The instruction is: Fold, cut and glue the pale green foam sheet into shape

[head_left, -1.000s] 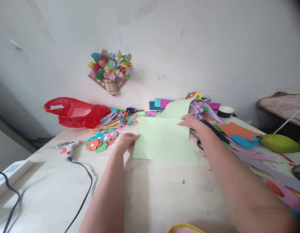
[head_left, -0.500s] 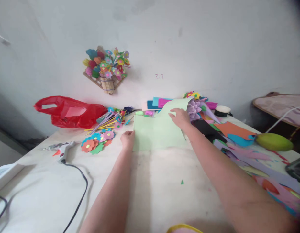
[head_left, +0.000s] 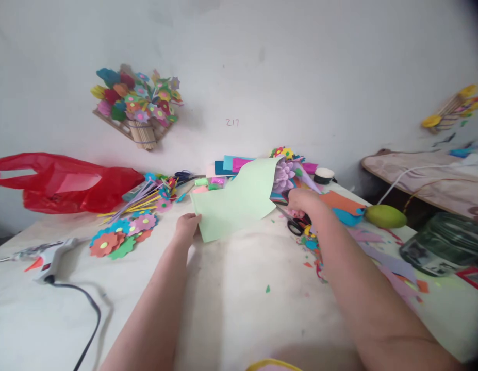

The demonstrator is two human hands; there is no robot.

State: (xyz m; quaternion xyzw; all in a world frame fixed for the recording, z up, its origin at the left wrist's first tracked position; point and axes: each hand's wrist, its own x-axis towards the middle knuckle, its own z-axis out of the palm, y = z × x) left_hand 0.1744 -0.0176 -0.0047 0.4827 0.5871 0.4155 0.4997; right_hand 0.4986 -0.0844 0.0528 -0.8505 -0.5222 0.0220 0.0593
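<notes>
My left hand (head_left: 187,225) pinches the near left corner of a pale green foam sheet (head_left: 236,200) and lifts it off the white table (head_left: 231,304). The sheet curls upward at its far end. My right hand (head_left: 302,202) has left the sheet and rests closed on black-handled scissors (head_left: 295,223) among coloured scraps to the right. What its fingers grip is partly hidden.
A glue gun (head_left: 45,257) with a black cord lies at the left. Foam flowers (head_left: 120,234), sticks and a red plastic bag (head_left: 61,180) sit behind it. Coloured foam sheets (head_left: 239,164), a purple flower (head_left: 284,174), a green mango (head_left: 384,216) and a glass jar (head_left: 442,247) crowd the right.
My right hand let go of the green sheet and moved right onto the scissors. My left hand lifted the sheet's corner. The view shifted to the right.
</notes>
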